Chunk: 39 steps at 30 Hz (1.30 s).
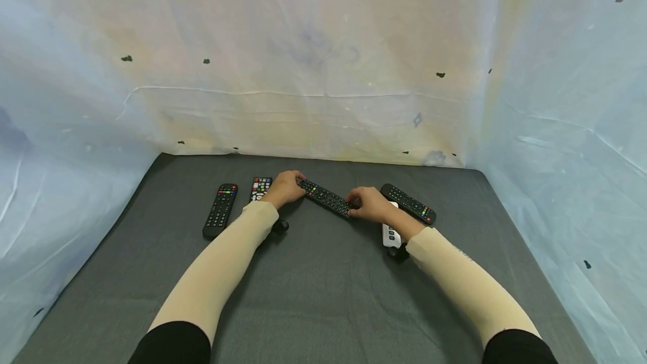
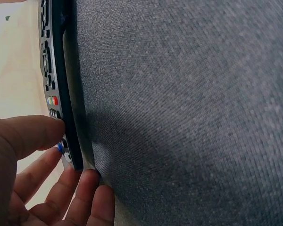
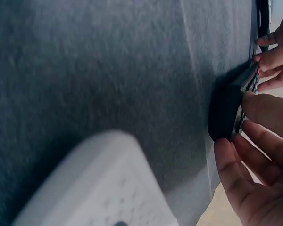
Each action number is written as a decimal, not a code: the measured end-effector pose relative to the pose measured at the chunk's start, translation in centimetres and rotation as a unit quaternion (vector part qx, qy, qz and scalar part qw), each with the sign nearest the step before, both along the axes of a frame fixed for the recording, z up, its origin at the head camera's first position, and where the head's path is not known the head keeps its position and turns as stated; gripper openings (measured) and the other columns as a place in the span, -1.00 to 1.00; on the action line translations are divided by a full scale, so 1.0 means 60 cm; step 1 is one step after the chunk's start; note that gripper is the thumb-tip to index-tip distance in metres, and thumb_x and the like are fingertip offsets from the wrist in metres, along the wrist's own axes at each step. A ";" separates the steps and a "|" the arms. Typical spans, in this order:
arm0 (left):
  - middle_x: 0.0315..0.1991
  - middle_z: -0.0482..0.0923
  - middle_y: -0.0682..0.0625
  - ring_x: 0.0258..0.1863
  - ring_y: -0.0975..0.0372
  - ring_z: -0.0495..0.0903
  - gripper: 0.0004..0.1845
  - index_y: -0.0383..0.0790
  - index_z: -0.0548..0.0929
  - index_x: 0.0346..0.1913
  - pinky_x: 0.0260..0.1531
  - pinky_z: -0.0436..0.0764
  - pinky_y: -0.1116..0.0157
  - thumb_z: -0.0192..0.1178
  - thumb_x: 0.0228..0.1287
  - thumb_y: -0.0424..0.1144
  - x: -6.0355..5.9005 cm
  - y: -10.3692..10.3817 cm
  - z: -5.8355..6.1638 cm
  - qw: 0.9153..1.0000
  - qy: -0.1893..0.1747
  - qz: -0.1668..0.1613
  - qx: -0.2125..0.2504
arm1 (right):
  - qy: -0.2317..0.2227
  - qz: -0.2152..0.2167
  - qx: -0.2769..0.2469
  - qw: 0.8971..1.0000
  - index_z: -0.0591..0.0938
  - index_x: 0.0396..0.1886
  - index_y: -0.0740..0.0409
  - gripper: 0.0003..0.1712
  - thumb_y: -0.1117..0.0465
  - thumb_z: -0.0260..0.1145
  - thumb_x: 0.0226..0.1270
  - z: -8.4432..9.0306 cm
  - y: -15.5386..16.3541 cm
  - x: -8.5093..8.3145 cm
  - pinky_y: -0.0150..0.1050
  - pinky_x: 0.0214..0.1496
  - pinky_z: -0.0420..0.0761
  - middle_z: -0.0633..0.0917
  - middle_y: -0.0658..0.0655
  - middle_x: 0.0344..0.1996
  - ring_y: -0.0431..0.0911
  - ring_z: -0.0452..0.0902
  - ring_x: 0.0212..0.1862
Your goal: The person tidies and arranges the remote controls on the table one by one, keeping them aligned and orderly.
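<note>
A long black remote (image 1: 326,198) lies slantwise on the grey cloth-covered table (image 1: 323,296), and I hold one end in each hand. My left hand (image 1: 295,182) pinches its far left end. In the left wrist view the thumb (image 2: 35,134) presses the button face of the remote (image 2: 56,84) and the fingers (image 2: 87,197) curl under its end. My right hand (image 1: 355,206) grips the near right end. The right wrist view shows that end (image 3: 226,113) between thumb (image 3: 269,110) and fingers (image 3: 236,169).
A black remote (image 1: 220,209) lies at the left, and a remote with coloured buttons (image 1: 260,186) lies beside my left hand. Another black remote (image 1: 409,204) lies at the right. A white remote (image 1: 391,235) sits under my right wrist, blurred in the right wrist view (image 3: 108,183). Pale sheets enclose the table.
</note>
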<state>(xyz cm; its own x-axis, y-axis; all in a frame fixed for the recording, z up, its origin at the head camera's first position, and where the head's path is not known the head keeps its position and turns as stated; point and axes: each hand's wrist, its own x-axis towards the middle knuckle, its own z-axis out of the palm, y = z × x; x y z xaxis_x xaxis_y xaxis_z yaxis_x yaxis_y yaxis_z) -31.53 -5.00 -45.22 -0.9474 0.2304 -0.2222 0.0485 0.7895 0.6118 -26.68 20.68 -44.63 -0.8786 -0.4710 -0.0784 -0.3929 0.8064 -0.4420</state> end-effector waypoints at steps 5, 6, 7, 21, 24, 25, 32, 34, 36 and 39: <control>0.18 0.51 -0.14 0.16 0.01 0.50 -0.55 -0.10 0.51 0.25 0.12 0.51 0.04 0.18 0.31 -0.17 -0.001 0.002 -0.003 1.000 0.005 -0.001 0.001 | -0.003 -0.007 -0.009 1.000 0.67 -0.04 0.13 -0.65 0.17 0.45 0.16 0.000 -0.008 0.012 -0.10 -0.03 0.63 0.71 0.15 -0.10 -0.01 0.64 -0.07; 0.19 0.50 -0.14 0.17 0.01 0.49 -0.55 -0.10 0.51 0.25 0.13 0.50 0.03 0.18 0.30 -0.17 -0.001 0.002 -0.004 1.000 0.007 -0.001 0.002 | -0.003 -0.007 -0.010 1.000 0.67 -0.04 0.12 -0.65 0.17 0.45 0.16 0.000 -0.009 0.015 -0.11 -0.03 0.63 0.71 0.14 -0.11 -0.02 0.64 -0.08; 0.19 0.50 -0.14 0.18 0.00 0.49 -0.55 -0.10 0.51 0.25 0.14 0.50 0.03 0.17 0.30 -0.18 -0.001 0.002 -0.004 1.000 0.009 -0.001 0.003 | -0.003 -0.007 -0.010 1.000 0.67 -0.04 0.12 -0.65 0.17 0.45 0.16 0.001 -0.010 0.017 -0.11 -0.04 0.63 0.71 0.13 -0.12 -0.03 0.64 -0.08; 0.19 0.51 -0.15 0.20 -0.01 0.48 -0.55 -0.12 0.52 0.24 0.16 0.48 0.02 0.18 0.29 -0.16 -0.003 0.002 -0.009 1.000 0.024 0.001 0.008 | -0.012 0.003 -0.022 1.000 0.64 0.04 0.09 -0.59 0.17 0.44 0.18 -0.002 -0.027 0.036 -0.15 -0.06 0.64 0.70 0.12 -0.07 -0.06 0.64 -0.08; 0.19 0.51 -0.16 0.18 -0.01 0.49 -0.53 -0.14 0.50 0.26 0.15 0.49 0.02 0.17 0.30 -0.14 -0.003 0.003 -0.009 1.000 0.025 -0.002 0.000 | -0.020 0.004 -0.027 0.999 0.62 0.07 0.07 -0.57 0.15 0.44 0.18 -0.002 -0.032 0.039 -0.15 -0.06 0.64 0.70 0.12 -0.06 -0.07 0.65 -0.08; 0.19 0.51 -0.16 0.18 -0.01 0.49 -0.53 -0.14 0.50 0.26 0.15 0.49 0.02 0.16 0.30 -0.15 -0.002 0.003 -0.008 1.000 0.024 -0.002 0.000 | -0.021 0.005 -0.029 0.999 0.62 0.08 0.07 -0.56 0.15 0.44 0.18 -0.002 -0.033 0.040 -0.14 -0.06 0.64 0.70 0.12 -0.07 -0.07 0.65 -0.07; 0.24 0.47 -0.18 0.26 -0.03 0.43 -0.54 -0.17 0.52 0.24 0.23 0.43 0.02 0.17 0.30 -0.16 -0.002 0.002 -0.005 1.000 0.031 0.002 -0.003 | -0.008 0.007 -0.030 0.999 0.62 0.06 0.07 -0.56 0.13 0.45 0.17 -0.001 -0.046 0.048 -0.11 -0.06 0.63 0.72 0.12 -0.10 -0.07 0.65 -0.09; 0.24 0.47 -0.18 0.25 -0.02 0.44 -0.55 -0.17 0.53 0.23 0.24 0.43 0.03 0.17 0.30 -0.16 -0.002 0.001 -0.006 0.999 0.033 0.004 -0.004 | -0.003 0.009 -0.029 1.000 0.62 0.06 0.07 -0.56 0.13 0.45 0.17 -0.002 -0.050 0.051 -0.13 -0.07 0.64 0.72 0.12 -0.10 -0.08 0.66 -0.10; 0.23 0.48 -0.18 0.24 -0.01 0.45 -0.56 -0.18 0.53 0.22 0.23 0.43 0.04 0.16 0.30 -0.15 -0.003 0.002 -0.007 0.999 0.035 0.005 -0.006 | -0.001 0.011 -0.027 1.000 0.62 0.06 0.08 -0.57 0.13 0.44 0.18 -0.002 -0.052 0.053 -0.14 -0.08 0.64 0.72 0.12 -0.11 -0.09 0.67 -0.11; 0.23 0.48 -0.18 0.24 0.00 0.45 -0.56 -0.19 0.54 0.21 0.23 0.43 0.05 0.16 0.31 -0.15 -0.005 0.003 -0.007 0.999 0.037 0.007 -0.008 | 0.001 0.015 -0.027 1.000 0.63 0.05 0.10 -0.57 0.14 0.44 0.18 -0.001 -0.056 0.056 -0.15 -0.11 0.65 0.72 0.12 -0.11 -0.10 0.67 -0.13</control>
